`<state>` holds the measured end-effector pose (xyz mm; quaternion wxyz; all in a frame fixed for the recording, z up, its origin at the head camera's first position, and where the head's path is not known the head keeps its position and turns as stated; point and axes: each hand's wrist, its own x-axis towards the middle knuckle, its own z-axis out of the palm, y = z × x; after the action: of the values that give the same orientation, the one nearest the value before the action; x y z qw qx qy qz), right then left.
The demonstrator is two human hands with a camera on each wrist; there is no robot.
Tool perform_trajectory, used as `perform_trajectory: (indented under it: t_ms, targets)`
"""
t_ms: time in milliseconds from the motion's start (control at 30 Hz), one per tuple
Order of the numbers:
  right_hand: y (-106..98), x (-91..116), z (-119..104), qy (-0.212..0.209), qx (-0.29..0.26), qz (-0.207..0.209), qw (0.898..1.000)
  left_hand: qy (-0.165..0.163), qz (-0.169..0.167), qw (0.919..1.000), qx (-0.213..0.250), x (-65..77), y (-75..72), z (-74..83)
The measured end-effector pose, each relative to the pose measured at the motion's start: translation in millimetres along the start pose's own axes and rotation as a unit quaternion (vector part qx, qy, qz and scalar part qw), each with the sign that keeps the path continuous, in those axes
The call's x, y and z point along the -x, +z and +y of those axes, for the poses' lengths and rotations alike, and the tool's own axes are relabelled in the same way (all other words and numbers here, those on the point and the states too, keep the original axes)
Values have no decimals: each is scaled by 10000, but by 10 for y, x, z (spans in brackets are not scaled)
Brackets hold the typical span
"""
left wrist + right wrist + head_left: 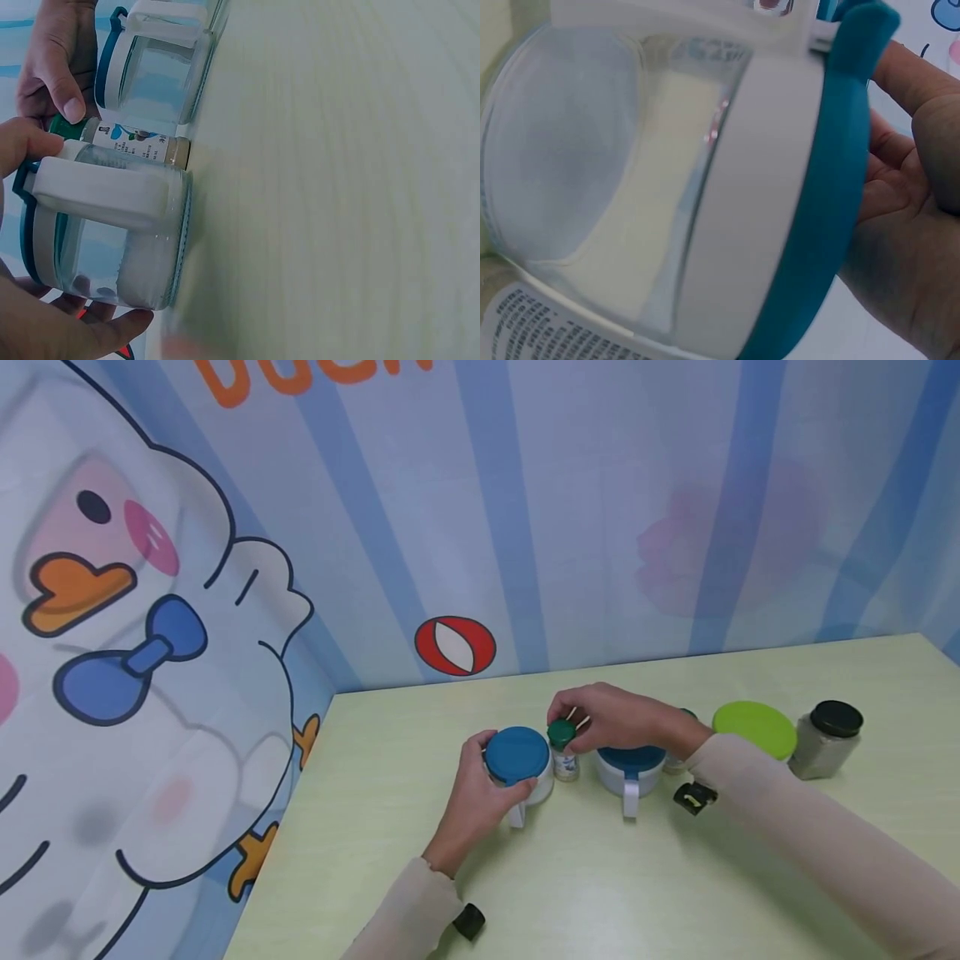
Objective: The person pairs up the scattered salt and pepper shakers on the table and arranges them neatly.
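Note:
My left hand grips the sides of a clear storage jar with a blue lid and a white handle facing me. Some white contents show inside it in the left wrist view. Right beside this jar stands a small seasoning bottle with a printed label. My right hand pinches the bottle's green cap from above. To the bottle's right stands a second blue-lidded jar, partly under my right hand. That second jar hides much of the right hand in the right wrist view.
Past my right wrist stand a partly hidden small bottle, a container with a lime-green lid and a squarish jar with a black lid. A printed wall rises behind the pale table.

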<state>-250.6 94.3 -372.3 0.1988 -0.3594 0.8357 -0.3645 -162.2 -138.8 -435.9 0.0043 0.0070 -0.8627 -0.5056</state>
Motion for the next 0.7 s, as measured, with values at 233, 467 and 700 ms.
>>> perform_trajectory:
  t_ms: [233,467,700]
  targets:
    - [-1,-2,10,25,-32,-37,10000,26,-41,10000,75,5,-1,-6]
    - [-5,-4,18,75,-8,-69,9999,-39,-96,9998,185,6,-5,-11]
    - [1,2,9,64,16,-52,10000,-25,-118,9996,243,6,-7,-17]
